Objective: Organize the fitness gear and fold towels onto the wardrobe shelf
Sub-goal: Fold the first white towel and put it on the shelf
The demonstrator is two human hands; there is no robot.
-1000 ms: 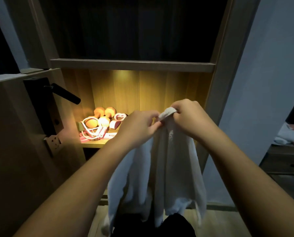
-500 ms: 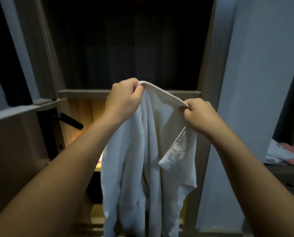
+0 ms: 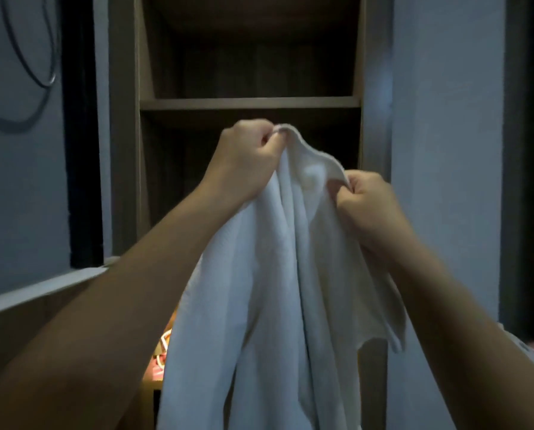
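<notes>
A white towel (image 3: 269,290) hangs in long folds in front of the open wardrobe. My left hand (image 3: 244,159) pinches its top edge up high, at the towel's upper corner. My right hand (image 3: 365,206) grips the same edge lower and to the right, so the edge slopes down between them. The towel covers most of the lit lower shelf (image 3: 154,381); only a sliver of pink and white fitness gear (image 3: 161,352) shows at its left side.
A wooden shelf board (image 3: 250,103) crosses the wardrobe just above my hands, with dark compartments above and below it. The wardrobe door (image 3: 26,305) stands open at the left. A grey wall (image 3: 445,150) lies to the right, and cables (image 3: 33,72) hang at the upper left.
Both hands have risen with the towel and moved apart along its top edge. The view has tilted upward, so the lit shelf with the gear is now mostly hidden behind the towel.
</notes>
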